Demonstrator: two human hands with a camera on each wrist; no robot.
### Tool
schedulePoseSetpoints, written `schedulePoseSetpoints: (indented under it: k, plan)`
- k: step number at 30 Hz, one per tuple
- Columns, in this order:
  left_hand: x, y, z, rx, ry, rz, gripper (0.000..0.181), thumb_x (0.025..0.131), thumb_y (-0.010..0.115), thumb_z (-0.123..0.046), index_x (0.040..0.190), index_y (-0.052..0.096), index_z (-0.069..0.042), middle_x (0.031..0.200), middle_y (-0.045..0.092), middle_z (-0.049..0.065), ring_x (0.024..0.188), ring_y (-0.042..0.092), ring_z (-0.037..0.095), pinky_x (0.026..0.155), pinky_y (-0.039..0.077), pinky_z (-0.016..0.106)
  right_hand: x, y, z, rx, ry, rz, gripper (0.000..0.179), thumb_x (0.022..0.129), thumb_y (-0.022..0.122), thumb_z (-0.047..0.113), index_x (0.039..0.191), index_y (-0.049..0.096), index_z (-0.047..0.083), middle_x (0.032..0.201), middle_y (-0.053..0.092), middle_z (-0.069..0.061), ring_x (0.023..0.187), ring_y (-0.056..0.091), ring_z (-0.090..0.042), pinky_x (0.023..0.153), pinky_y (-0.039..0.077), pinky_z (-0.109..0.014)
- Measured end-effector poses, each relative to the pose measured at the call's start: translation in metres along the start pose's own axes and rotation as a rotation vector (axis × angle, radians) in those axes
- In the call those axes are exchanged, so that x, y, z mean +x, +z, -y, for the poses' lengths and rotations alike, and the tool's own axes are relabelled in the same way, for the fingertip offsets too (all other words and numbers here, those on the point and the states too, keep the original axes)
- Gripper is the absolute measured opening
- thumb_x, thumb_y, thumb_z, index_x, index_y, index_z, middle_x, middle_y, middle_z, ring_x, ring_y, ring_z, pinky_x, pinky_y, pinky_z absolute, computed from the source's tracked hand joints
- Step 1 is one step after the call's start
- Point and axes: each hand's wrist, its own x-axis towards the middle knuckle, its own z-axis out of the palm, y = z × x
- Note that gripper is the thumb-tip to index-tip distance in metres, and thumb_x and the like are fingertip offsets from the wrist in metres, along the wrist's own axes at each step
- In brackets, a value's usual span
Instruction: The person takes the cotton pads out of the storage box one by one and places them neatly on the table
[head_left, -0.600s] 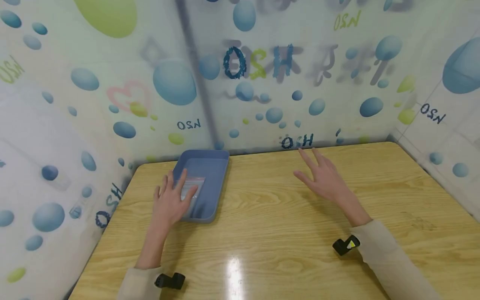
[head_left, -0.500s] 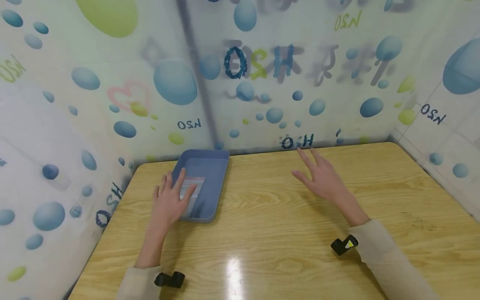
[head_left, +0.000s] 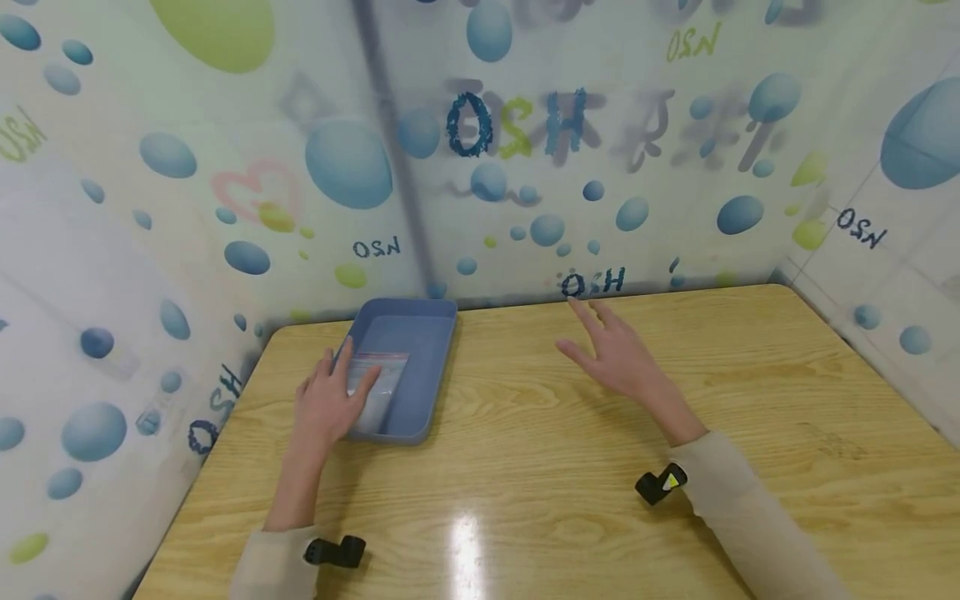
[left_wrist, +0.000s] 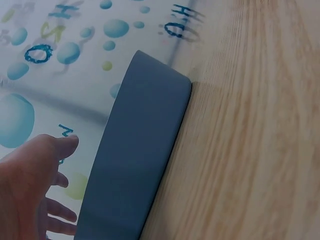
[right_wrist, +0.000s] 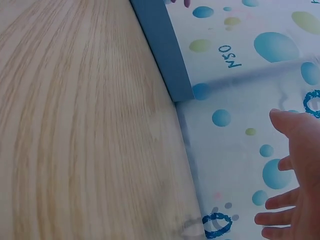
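A shallow blue-grey tray (head_left: 420, 333) stands at the back left of the table, and a clear zip-top plastic bag (head_left: 382, 383) lies inside it. My left hand (head_left: 327, 404) is over the tray's left side with fingers spread, hiding part of the bag and the rim. In the left wrist view that hand (left_wrist: 32, 185) is beside the tray's outer wall (left_wrist: 135, 150), holding nothing. Well to the right of the tray, my right hand (head_left: 618, 358) hovers over the table, its fingers extended and apart. The right wrist view also has this hand (right_wrist: 297, 175) with nothing in it.
The wood-grain table (head_left: 525, 467) runs back to a white curtain (head_left: 480, 225) printed with blue and green drops. More of this printed sheet hangs at the left and right sides. Small black cameras, such as the left one (head_left: 335, 552), sit on both wrists.
My right hand has moved left, towards the tray. The left hand has shifted slightly left, uncovering more of the bag. Tray and bag stay in place.
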Motion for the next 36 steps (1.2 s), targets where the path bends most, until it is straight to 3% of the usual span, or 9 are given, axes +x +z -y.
schedulePoseSetpoints:
  k: [8,21,28,36]
  plan:
    - [0.002,0.0,0.012,-0.015,-0.018,-0.04,0.079,0.104,0.038,-0.057,0.158,0.022,-0.001,0.153,0.028,0.039,0.133,0.035,0.059,0.102,0.03,0.071,0.006,0.007,0.012,0.046,-0.045,-0.014,0.077,0.103,0.051,0.05,0.161,0.022,0.009,0.154,0.033,-0.028,0.133,0.043,-0.048,0.104,0.036,-0.065]
    - [0.007,-0.002,0.023,-0.088,-0.103,0.034,0.088,0.103,0.037,-0.061,0.158,0.015,0.004,0.15,0.028,0.042,0.133,0.033,0.06,0.104,0.031,0.069,0.013,0.024,0.028,0.153,0.001,0.04,0.08,0.101,0.046,0.06,0.162,0.02,0.014,0.157,0.033,-0.024,0.138,0.039,-0.045,0.107,0.034,-0.063]
    - [0.007,0.0,0.032,-0.128,-0.135,0.063,0.087,0.104,0.037,-0.059,0.157,0.016,0.007,0.151,0.026,0.042,0.136,0.03,0.058,0.106,0.029,0.068,0.017,0.033,0.04,0.168,-0.015,0.05,0.077,0.102,0.049,0.055,0.161,0.023,0.014,0.155,0.036,-0.023,0.139,0.039,-0.044,0.108,0.035,-0.061]
    - [0.008,-0.001,0.04,-0.187,-0.132,0.041,0.08,0.106,0.041,-0.051,0.152,0.025,0.012,0.137,0.045,0.042,0.127,0.043,0.054,0.103,0.034,0.065,0.023,0.036,0.053,0.196,-0.018,0.045,0.074,0.104,0.049,0.052,0.16,0.026,0.011,0.155,0.037,-0.023,0.138,0.041,-0.041,0.107,0.037,-0.06]
